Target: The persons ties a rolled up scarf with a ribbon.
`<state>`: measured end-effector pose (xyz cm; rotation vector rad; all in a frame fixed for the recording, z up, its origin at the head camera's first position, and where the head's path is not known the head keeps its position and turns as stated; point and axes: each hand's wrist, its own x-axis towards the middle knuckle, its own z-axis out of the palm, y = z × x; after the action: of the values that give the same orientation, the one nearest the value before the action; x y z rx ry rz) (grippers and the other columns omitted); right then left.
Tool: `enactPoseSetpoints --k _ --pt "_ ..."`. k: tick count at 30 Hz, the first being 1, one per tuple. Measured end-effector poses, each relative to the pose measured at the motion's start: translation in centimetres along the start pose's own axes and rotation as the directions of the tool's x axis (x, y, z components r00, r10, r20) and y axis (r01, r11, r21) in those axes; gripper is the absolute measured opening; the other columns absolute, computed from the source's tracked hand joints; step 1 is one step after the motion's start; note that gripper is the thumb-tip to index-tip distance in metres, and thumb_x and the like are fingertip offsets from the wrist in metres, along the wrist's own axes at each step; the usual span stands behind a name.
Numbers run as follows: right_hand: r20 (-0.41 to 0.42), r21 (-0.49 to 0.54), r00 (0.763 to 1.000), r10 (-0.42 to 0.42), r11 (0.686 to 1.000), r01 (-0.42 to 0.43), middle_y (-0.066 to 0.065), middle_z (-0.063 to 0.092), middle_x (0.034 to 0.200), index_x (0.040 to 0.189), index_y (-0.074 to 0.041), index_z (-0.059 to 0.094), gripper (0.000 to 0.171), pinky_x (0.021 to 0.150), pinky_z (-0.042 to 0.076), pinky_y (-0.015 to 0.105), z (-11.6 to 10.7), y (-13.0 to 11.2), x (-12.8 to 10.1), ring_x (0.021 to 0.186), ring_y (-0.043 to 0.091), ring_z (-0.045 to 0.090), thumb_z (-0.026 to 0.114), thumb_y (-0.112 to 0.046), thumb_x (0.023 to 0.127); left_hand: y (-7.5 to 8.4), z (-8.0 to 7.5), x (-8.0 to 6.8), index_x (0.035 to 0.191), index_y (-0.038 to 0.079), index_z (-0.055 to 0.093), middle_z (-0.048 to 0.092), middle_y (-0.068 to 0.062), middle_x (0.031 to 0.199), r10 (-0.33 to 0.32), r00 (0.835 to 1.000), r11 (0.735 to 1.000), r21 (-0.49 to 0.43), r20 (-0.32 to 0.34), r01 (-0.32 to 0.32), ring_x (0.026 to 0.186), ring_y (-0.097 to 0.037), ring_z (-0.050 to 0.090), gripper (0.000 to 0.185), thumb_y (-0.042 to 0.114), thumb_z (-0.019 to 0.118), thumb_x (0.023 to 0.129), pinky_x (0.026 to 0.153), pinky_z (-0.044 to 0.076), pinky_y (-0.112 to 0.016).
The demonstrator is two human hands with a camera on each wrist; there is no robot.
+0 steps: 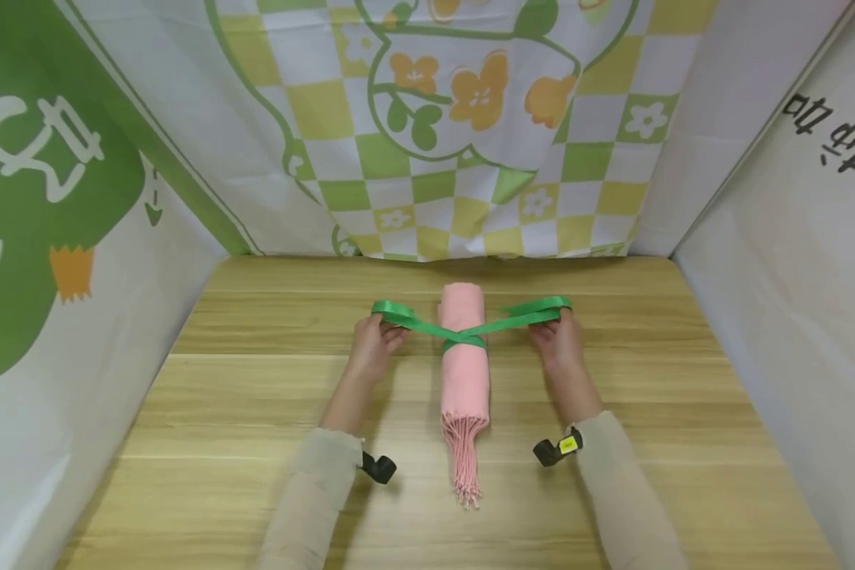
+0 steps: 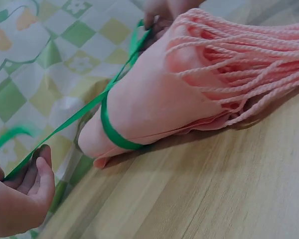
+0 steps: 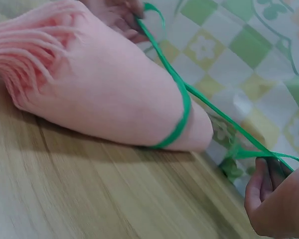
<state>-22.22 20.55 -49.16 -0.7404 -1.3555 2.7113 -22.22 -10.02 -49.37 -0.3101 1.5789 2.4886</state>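
Observation:
A rolled pink scarf (image 1: 465,380) lies lengthwise on the table, its twisted fringe (image 1: 465,459) pointing toward the person. Around its middle runs a green ribbon (image 1: 463,339), whose two ends cross on top of the roll. To the left, the left hand (image 1: 374,346) pinches one ribbon end and holds it out taut; its loose tail curls past the fingers, as the left wrist view also shows. On the other side, the right hand (image 1: 559,344) pinches the opposite end, stretched out to the right. Both hands are apart from the scarf itself.
The wooden table (image 1: 221,412) carries the scarf. Behind its far edge hangs a checkered cloth (image 1: 427,190) with flowers. Printed panels stand at left (image 1: 28,198) and right (image 1: 791,261). Each wrist wears a small black camera.

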Motion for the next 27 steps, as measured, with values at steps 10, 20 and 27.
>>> enactPoseSetpoints --k 10,20,27 --pt "0.021 0.163 0.992 0.128 0.978 -0.13 0.004 0.077 0.092 0.103 -0.008 0.068 0.038 0.12 0.034 0.038 -2.8 -1.3 -0.2 0.112 0.018 0.068 0.038 -0.032 0.108 -0.1 -1.7 -0.5 0.133 -0.013 0.05 0.074 -0.01 0.097 -0.069 0.997 0.993 -0.101 -0.024 0.067 0.089 -0.019 0.073 0.049 0.025 0.029 0.111 0.111 0.044 -0.043" --pt "0.039 0.302 0.972 0.232 0.925 -0.232 0.004 0.074 0.101 0.15 -0.016 0.043 0.053 0.123 0.025 0.032 -4.4 -1.3 0.8 0.146 0.015 0.039 0.022 -0.042 0.11 -0.7 -2.7 -0.9 0.142 -0.012 0.041 0.072 -0.006 0.091 -0.118 0.992 0.982 -0.154 -0.052 0.108 0.088 -0.017 0.072 0.051 0.026 0.027 0.111 0.102 0.053 -0.034" --pt "0.031 0.405 0.968 0.249 0.882 -0.24 0.006 0.066 0.127 0.152 -0.017 0.041 0.056 0.122 0.028 0.03 -5.4 -1.5 1.1 0.142 0.015 0.044 0.019 -0.044 0.109 -0.7 -3.2 -0.9 0.139 -0.011 0.044 0.073 -0.006 0.09 -0.134 0.989 0.974 -0.194 -0.058 0.121 0.088 -0.017 0.073 0.049 0.026 0.027 0.111 0.091 0.057 -0.027"
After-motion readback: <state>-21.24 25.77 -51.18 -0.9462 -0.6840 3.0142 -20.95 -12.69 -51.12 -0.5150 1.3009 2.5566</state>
